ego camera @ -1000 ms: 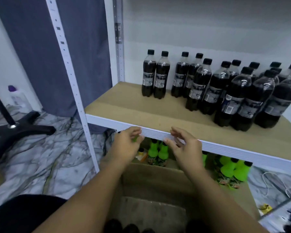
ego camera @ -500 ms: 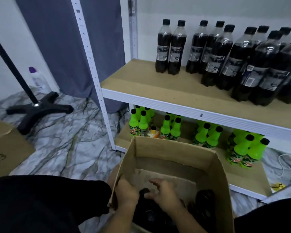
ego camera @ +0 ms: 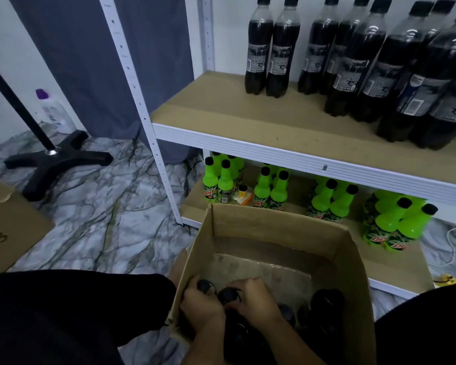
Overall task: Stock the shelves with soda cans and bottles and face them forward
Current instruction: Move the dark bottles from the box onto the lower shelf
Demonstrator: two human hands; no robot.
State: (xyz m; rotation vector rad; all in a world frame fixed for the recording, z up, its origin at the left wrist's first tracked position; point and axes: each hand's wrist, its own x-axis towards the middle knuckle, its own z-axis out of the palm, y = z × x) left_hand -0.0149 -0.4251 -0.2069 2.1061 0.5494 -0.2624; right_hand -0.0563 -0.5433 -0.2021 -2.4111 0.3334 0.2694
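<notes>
Two hands, left (ego camera: 200, 304) and right (ego camera: 253, 299), each curl round a dark bottle's neck (ego camera: 228, 295) inside the cardboard box (ego camera: 274, 222); full bottles are likely heavy and slick, best gripped below the cap.

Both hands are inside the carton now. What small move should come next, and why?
Probably lift out the two dark bottles: the left hand and right hand each grip a capped neck in the cardboard box, and the upper shelf has bare space.
</notes>
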